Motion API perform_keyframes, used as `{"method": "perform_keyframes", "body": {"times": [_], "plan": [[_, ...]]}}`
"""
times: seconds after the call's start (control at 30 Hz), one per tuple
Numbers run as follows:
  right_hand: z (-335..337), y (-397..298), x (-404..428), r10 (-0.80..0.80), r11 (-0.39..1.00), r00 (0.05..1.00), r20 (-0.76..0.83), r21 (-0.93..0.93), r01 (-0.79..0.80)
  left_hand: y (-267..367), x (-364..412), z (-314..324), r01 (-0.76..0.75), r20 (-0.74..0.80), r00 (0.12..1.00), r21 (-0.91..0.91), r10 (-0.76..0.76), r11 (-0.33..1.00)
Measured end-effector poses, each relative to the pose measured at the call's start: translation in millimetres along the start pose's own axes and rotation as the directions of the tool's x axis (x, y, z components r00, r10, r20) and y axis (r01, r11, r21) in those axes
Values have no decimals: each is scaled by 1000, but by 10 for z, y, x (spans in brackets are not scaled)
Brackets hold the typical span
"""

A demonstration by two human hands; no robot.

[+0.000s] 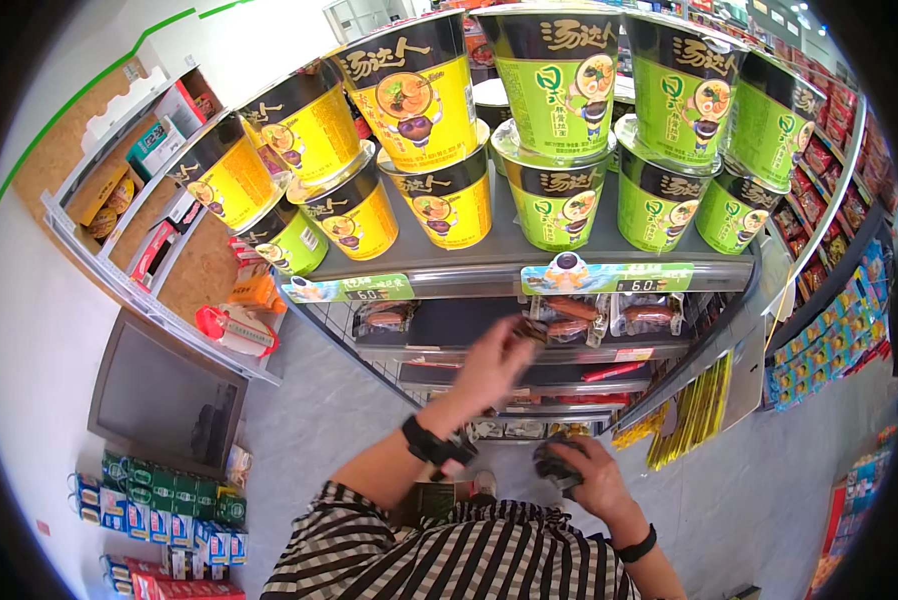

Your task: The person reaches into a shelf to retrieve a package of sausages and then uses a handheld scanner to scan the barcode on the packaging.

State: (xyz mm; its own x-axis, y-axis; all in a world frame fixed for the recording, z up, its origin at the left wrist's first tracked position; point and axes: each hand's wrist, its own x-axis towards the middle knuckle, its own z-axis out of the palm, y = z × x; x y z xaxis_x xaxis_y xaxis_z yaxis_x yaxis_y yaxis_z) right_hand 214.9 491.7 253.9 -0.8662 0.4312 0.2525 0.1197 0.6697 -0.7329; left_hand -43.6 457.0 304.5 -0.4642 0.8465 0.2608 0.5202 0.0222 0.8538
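Note:
In front of me stands a store shelf unit [486, 271] with instant noodle cups on top. On the tier below lie vacuum-packed sausages [569, 313], with another pack [647, 313] to their right and one [386, 318] at the left end. My left hand [497, 360], slightly blurred, reaches over that tier and pinches a small dark package [530, 328] beside the sausage packs. My right hand [595, 472] is lower, near my body, closed around a dark, shiny packaged item [560, 465] whose kind I cannot tell.
Yellow cups [411, 97] and green cups [557, 82] are stacked on the unit's top. A wall shelf [148, 300] and a dark framed panel [167, 390] are at left, above drink packs [163, 491]. Yellow packets [693, 412] hang at the unit's right side. Snack racks [831, 322] stand farther right.

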Motion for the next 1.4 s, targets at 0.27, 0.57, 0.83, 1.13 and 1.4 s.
{"method": "perform_keyframes", "body": {"times": [0.27,0.57,0.83,1.13,1.4], "plan": [[-132,40,-110,136,985,969,-208,-71,-154,-1329,649,-1657,-119,39,989,783,143,610],[-22,-42,-211,143,989,976,-162,-24,-149,-2347,551,-2336,-148,115,988,884,101,443],[-28,178,-450,266,960,926,-268,-13,-279,-1206,1224,-1147,-141,154,988,818,25,557],[18,219,-916,411,905,829,-378,63,-420,-1605,1872,-745,-359,357,932,881,67,308],[-169,203,-981,390,912,840,-376,33,-409,-1548,1506,-827,-144,227,974,695,-25,704]]}}
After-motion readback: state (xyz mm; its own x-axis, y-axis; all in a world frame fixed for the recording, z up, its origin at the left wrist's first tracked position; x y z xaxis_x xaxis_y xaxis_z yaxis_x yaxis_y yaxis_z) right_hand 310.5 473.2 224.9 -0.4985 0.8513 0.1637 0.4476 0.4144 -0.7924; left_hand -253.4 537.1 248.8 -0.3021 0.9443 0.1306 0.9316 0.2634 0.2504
